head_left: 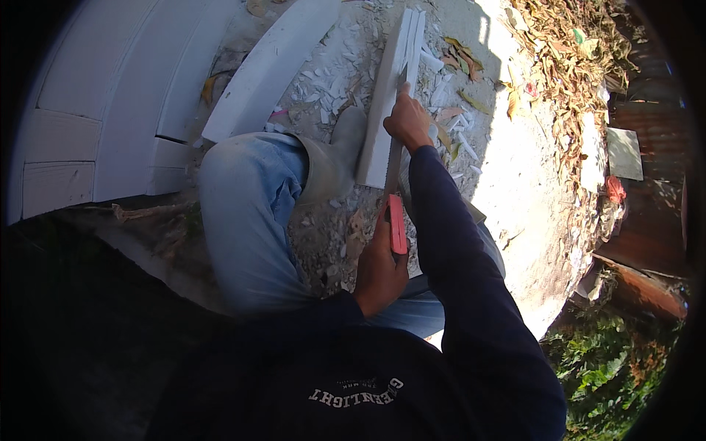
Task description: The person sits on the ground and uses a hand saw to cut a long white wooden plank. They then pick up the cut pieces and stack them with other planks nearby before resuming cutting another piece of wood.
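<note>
A long white block (377, 147), pale and chalky like lightweight concrete, lies lengthwise in front of me, with a groove or split line along its far top. A hand saw with a red handle (397, 224) runs lengthwise along it, its narrow metal blade (394, 165) over the block's right part. My left hand (379, 272) is wrapped round the handle at the near end. Farther up, my right hand (409, 119) is closed at the blade, index finger pointing forward along it; its other fingers are curled and partly hidden. My boots (331, 158) flank the block.
Another long white block (268, 70) lies to the left, beside a wall of pale blocks (132, 95). White chips (323, 92) litter the ground. Dry leaves (566, 55), rusty metal sheets (654, 184) and green plants (610, 367) are on the right.
</note>
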`<action>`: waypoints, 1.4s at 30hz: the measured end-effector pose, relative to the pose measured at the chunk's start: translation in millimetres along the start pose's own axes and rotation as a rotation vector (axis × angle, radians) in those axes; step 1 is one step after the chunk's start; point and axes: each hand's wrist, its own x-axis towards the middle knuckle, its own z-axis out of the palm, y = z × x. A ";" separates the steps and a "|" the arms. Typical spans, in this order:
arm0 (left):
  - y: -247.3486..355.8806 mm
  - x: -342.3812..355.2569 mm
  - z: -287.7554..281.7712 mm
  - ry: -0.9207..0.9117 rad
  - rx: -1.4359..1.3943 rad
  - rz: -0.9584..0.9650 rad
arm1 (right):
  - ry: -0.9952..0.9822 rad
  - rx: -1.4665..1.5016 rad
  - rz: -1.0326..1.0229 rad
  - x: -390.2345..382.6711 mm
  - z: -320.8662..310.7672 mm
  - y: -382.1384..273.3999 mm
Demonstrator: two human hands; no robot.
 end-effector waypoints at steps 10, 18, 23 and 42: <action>-17.7 -74.0 -22.0 -0.132 -0.001 -0.134 | -0.053 0.099 0.144 -81.4 1.1 -3.2; -23.5 59.4 15.6 -0.008 0.092 0.303 | 0.210 0.071 0.028 47.3 -25.5 25.2; 2.7 101.0 25.7 -0.010 -0.039 0.149 | 0.218 0.053 -0.009 99.2 -20.5 38.0; 6.4 145.4 34.9 0.031 -0.005 0.220 | 0.154 0.054 -0.012 146.2 -12.3 52.1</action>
